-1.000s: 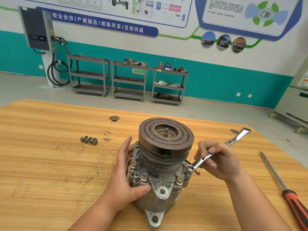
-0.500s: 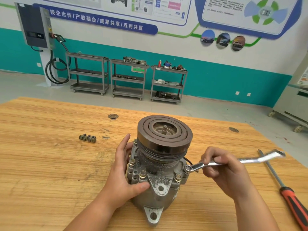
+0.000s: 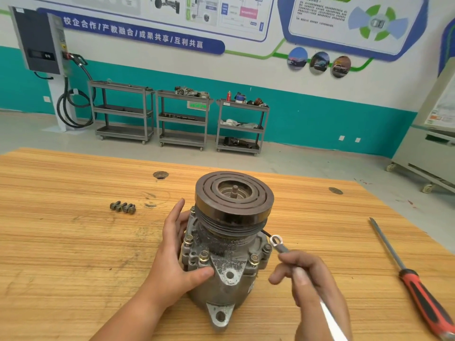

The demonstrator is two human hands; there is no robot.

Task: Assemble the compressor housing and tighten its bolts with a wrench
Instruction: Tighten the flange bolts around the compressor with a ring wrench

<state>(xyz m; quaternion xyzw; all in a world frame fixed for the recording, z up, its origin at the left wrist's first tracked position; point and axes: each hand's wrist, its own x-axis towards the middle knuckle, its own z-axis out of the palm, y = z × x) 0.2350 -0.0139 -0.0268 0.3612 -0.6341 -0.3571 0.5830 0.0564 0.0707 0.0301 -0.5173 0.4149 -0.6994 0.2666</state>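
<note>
The grey compressor (image 3: 227, 274) stands upright on the wooden table (image 3: 61, 254), its dark grooved pulley (image 3: 234, 195) on top. My left hand (image 3: 177, 262) holds the housing's left side, thumb pressed on the front. Several bolts sit in the housing flange, one at the right corner (image 3: 266, 247). My right hand (image 3: 307, 279) grips a silver wrench (image 3: 283, 247). Its ring end hangs just above and to the right of that corner bolt, off the bolt head. The handle runs back toward me.
Three loose bolts (image 3: 123, 207) lie on the table to the left. A red-handled screwdriver (image 3: 406, 274) lies at the right, near the table edge. Grey shelf carts (image 3: 183, 119) stand far back against the wall.
The wrench handle has swung clockwise from pointing right to pointing toward me. Its ring end has come off the right corner bolt. My left hand has stayed on the housing.
</note>
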